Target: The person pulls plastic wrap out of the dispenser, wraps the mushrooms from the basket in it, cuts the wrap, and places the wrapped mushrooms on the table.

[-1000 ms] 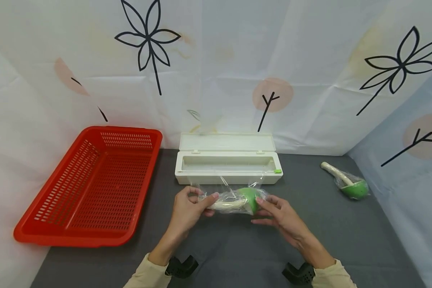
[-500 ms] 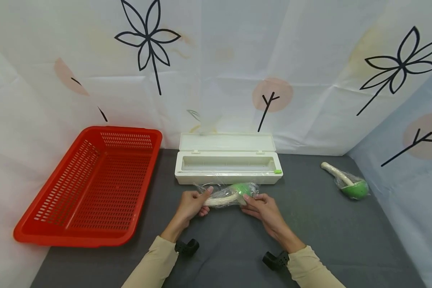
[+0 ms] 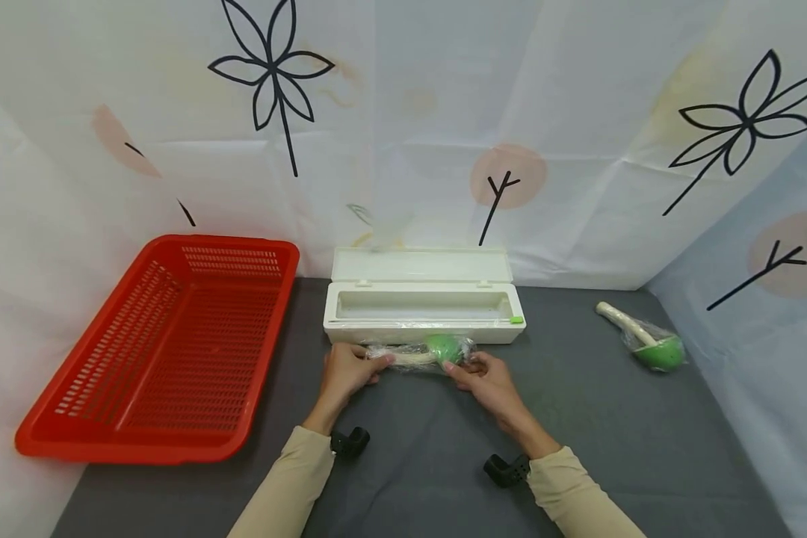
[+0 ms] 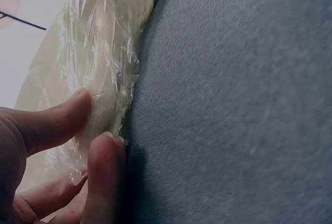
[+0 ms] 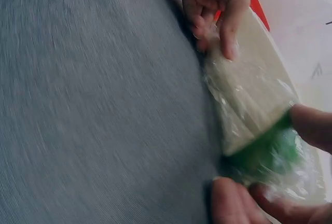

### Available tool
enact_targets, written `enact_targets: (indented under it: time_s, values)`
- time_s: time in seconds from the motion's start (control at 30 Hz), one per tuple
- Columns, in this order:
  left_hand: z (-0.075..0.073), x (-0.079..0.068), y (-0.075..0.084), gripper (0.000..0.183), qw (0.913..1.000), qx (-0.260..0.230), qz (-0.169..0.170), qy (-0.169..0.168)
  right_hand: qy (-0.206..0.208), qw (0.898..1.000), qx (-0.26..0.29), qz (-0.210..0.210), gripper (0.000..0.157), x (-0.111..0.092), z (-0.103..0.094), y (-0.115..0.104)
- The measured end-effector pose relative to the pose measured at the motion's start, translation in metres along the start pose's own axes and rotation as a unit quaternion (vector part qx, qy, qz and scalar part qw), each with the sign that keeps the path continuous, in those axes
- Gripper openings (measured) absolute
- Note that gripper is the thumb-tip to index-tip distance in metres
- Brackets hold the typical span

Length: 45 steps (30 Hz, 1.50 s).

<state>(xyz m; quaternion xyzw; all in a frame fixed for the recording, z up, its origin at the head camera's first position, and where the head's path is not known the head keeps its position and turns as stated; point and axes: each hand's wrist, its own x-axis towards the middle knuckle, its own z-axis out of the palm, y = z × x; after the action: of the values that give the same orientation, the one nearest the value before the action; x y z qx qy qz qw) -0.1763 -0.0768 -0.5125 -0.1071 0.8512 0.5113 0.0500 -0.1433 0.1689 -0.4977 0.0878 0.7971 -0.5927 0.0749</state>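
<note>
A toy mushroom (image 3: 412,359) with a green cap and a cream stem lies sideways in crinkled clear film, just in front of the white box. My left hand (image 3: 350,374) pinches the stem end and its film between thumb and fingers. At the cap end, my right hand (image 3: 486,385) grips the wrapped green cap (image 5: 270,151), thumb on one side and fingers on the other. In the left wrist view, the film (image 4: 104,53) bunches along the pale stem by my thumb. A second wrapped mushroom (image 3: 645,340) lies at the right.
The long white cling film dispenser (image 3: 424,332) stands at the back with its lid raised and a green slider (image 3: 515,320) on its front edge. A red slotted basket (image 3: 195,351) sits on the left. Patterned white cloth (image 3: 403,187) hangs behind the grey table (image 3: 403,478).
Both hands have moved forward with the wrapped mushroom, bringing it up to the dispenser's front. My right hand has shifted left, and the loose film now lies flatter around the mushroom.
</note>
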Motion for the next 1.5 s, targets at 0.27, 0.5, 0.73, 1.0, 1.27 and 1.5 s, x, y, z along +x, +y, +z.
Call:
enact_targets:
  time_s: [0.27,0.5,0.73,1.0,1.27,1.5]
  values:
    - [-0.005,0.000,0.000,0.045,0.9933,0.089,0.022,0.071,0.241,0.945,-0.139,-0.168,0.040,0.018,-0.026,-0.003]
    - [-0.015,-0.011,0.001,0.064,0.9923,0.092,0.019,0.080,0.235,0.949,-0.159,-0.137,0.067,0.043,-0.044,-0.007]
    - [-0.024,-0.009,0.006,0.087,0.9807,-0.018,0.038,0.191,0.185,0.953,-0.176,-0.160,0.055,0.051,-0.054,-0.004]
    - [-0.027,0.018,-0.002,0.100,0.9765,-0.075,0.107,0.172,0.204,0.941,-0.180,-0.201,0.063,0.050,-0.056,0.006]
    - [-0.028,0.023,-0.009,0.096,0.9696,-0.120,0.128,0.171,0.286,0.932,-0.094,-0.204,0.063,0.046,-0.041,0.013]
    - [-0.027,0.023,-0.010,0.089,0.9647,-0.140,0.148,0.167,0.318,0.929,-0.033,-0.187,0.064,0.043,-0.031,0.017]
